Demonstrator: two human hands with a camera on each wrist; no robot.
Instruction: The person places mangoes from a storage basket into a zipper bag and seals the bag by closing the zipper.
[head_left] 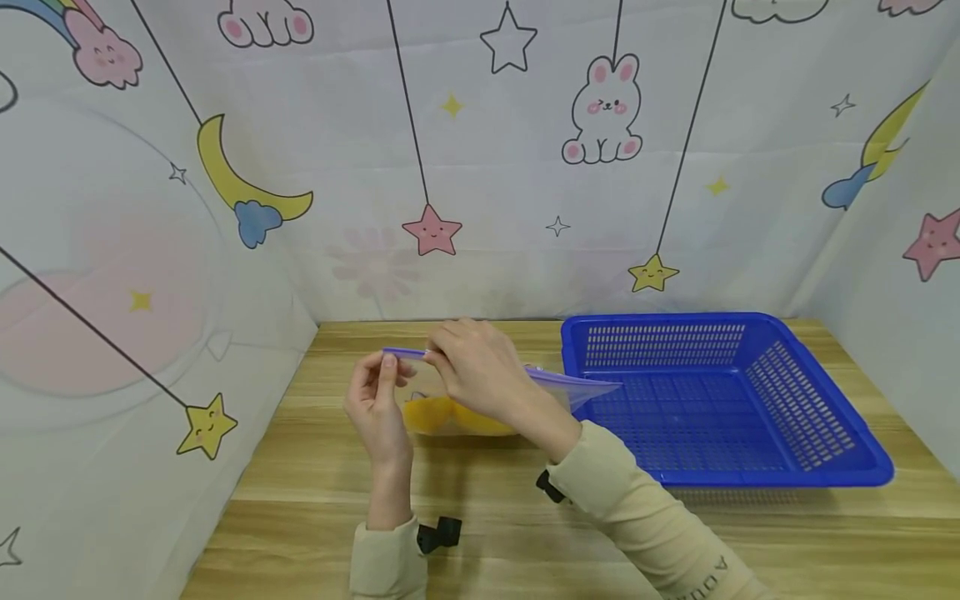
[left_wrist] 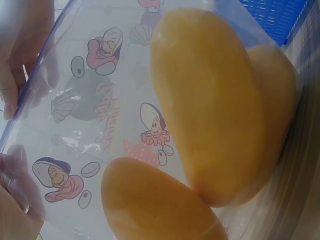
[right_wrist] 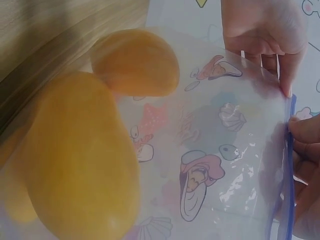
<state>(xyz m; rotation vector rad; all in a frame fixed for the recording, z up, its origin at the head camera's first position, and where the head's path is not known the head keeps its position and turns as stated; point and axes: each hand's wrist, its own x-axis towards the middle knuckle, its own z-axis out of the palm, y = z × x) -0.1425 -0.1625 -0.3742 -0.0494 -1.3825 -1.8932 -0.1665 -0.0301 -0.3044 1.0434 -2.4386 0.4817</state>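
Observation:
A clear zip bag (right_wrist: pixel 250 180) with printed cartoon oysters and shells stands upright, its purple zip strip (right_wrist: pixel 288 175) along the top. Inside, at the bottom, lie smooth yellow mangoes (left_wrist: pixel 210 110); three show in the left wrist view. My left hand (head_left: pixel 381 417) pinches the left end of the strip between thumb and fingers. Close beside it, my right hand (head_left: pixel 480 367) grips the strip with thumb and fingertips, hiding part of the bag in the head view. To the right of that hand, the purple top edge runs on toward the basket.
A blue plastic basket (head_left: pixel 840 478) with slotted sides stands on the right of the wooden table (head_left: pixel 300 533), and the bag's right corner overlaps it in the head view. White cloth (head_left: pixel 510 183) printed with stars, moons and rabbits hangs behind and on both sides.

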